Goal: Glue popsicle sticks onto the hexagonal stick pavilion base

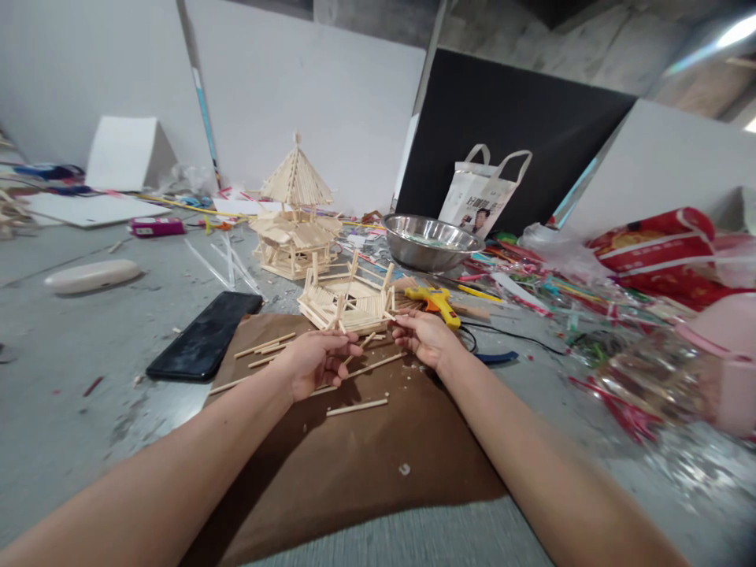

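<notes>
A six-sided base built of wooden sticks (354,303), with short posts standing at its corners, sits at the far edge of a brown sheet (378,465). My left hand (322,361) is in front of it, fingers curled around a short wooden stick (368,340) that slants out past the fingertips. At the base's front right corner, my right hand (422,337) pinches a thin wooden stick (390,316), of which only a small end shows. Several loose sticks (357,408) lie on the sheet below and beside my hands.
Behind the base stands a stick pavilion (295,236) with a pointed roof. A yellow glue gun (435,303) and its cord lie to the right, near a steel bowl (431,242). A black phone (205,337) rests on the left. Plastic litter and a pink-lidded jar (702,362) crowd the right.
</notes>
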{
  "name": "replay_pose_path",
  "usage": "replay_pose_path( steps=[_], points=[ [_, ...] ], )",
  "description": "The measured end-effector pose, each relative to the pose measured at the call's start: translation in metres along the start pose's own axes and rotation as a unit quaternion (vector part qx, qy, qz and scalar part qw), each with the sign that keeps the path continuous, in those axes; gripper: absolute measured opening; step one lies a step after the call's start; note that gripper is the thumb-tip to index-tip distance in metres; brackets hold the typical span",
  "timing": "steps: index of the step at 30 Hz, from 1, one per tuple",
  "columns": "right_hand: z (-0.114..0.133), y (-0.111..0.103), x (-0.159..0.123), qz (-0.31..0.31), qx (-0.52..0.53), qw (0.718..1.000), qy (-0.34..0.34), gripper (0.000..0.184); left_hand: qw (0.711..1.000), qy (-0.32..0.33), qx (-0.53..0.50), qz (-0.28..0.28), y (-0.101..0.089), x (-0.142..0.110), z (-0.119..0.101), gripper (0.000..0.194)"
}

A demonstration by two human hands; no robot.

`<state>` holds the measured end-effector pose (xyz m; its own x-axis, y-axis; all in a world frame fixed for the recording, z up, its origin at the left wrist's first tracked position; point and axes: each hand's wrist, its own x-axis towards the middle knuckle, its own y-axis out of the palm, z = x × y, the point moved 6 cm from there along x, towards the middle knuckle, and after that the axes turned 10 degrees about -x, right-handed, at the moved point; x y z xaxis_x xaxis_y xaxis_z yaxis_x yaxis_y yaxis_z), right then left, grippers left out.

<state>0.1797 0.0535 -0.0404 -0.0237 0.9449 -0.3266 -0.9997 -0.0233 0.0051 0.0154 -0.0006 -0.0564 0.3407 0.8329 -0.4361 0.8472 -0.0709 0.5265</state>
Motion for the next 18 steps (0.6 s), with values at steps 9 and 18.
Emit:
replay_pose_path(
  steps=[9, 18],
  points=[
    [0.0008, 0.0001, -0.0014, -0.015, 0.015, 1.000, -0.007, 0.015, 1.000, 0.005, 0.001, 0.001, 0.0006, 0.0006, -0.0003, 0.015],
    [0.0001, 0.0011, -0.0008, -0.019, 0.011, 1.000, -0.013, 0.015, 1.000, 0.007, -0.004, -0.005, -0.0001, 0.0006, -0.0007, 0.014]
  ],
)
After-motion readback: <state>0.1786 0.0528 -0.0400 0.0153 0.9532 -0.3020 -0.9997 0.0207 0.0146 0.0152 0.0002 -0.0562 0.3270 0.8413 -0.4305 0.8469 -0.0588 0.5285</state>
